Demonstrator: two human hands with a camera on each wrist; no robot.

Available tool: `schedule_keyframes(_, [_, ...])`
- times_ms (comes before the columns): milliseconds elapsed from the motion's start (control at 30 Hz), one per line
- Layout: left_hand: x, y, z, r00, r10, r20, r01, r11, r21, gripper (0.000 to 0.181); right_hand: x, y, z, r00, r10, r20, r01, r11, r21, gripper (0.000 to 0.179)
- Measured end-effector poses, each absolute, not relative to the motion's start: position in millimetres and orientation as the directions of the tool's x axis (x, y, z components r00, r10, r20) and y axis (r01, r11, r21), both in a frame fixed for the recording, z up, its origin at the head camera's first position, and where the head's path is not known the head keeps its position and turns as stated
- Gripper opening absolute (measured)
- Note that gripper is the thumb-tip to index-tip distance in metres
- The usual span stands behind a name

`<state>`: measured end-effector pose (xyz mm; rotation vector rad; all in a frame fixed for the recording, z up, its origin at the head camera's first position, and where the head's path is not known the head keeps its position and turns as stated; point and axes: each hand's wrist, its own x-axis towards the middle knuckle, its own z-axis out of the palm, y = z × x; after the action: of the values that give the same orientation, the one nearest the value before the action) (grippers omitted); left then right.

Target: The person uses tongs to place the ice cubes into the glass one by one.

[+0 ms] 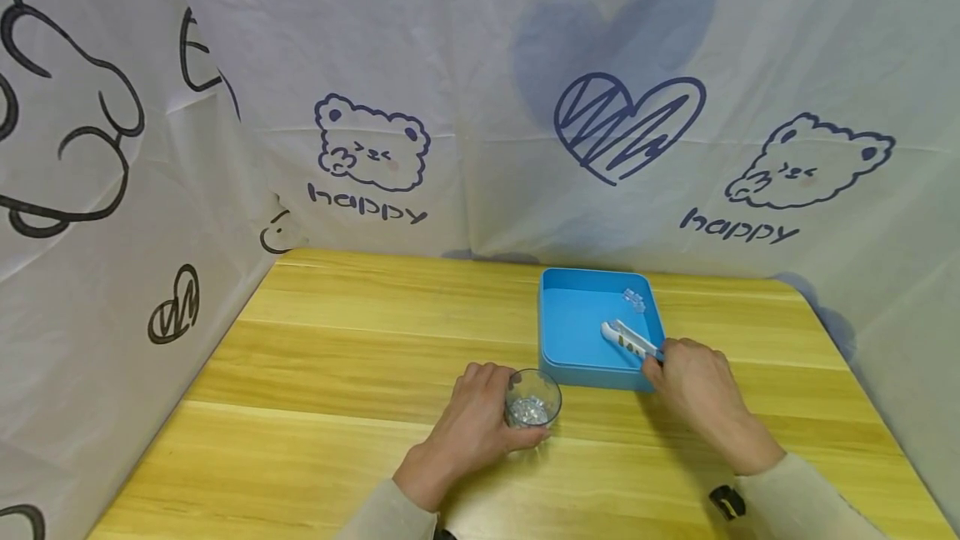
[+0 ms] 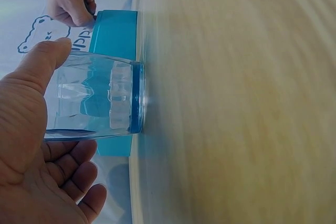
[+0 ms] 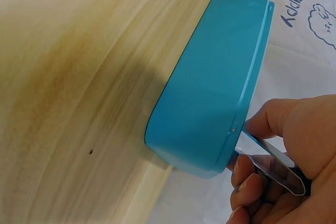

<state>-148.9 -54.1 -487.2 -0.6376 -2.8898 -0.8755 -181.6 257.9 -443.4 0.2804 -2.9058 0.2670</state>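
My left hand (image 1: 480, 415) is wrapped about a clear drinking glass (image 1: 534, 398), thumb on one side and fingers on the other. Several clear pieces (image 2: 119, 98) lie at the bottom of the glass, which stands upright on the table. With my right hand (image 1: 697, 377) I hold a pair of tongs (image 1: 630, 340) between thumb and fingers. Their white tips reach over the near right wall into a shallow blue box (image 1: 573, 323). A few clear pieces (image 1: 633, 300) lie in its far right corner. Whether the tips pinch anything I cannot tell.
The wooden table (image 1: 337, 340) carries the box and the glass, which stands just off the box's near left corner. A white cloth (image 1: 487, 65) with drawn bears and hearts hangs behind the table and along its sides.
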Motion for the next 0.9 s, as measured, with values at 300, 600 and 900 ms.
schedule_keyframes(300, [-148.7, -54.2, -486.4, -0.913, 0.372, 0.167, 0.401, 0.752, 0.523, 0.078, -181.2, 257.0, -444.3, -0.947, -0.185, 0.263, -0.228, 0.963, -0.142, 0.038])
schedule_keyframes(600, [-149.0, -54.6, -485.8, -0.915, 0.367, 0.170, 0.399, 0.756, 0.519, 0.078, -183.2, 257.2, -443.8, -0.943, -0.193, 0.270, -0.239, 0.960, -0.146, 0.037])
schedule_keyframes(900, [-147.9, -53.9, -485.0, -0.916, 0.367, 0.162, 0.394, 0.749, 0.533, 0.077, -184.2, 254.3, -447.1, -0.939, -0.210, 0.273, -0.252, 0.959, -0.129, 0.039])
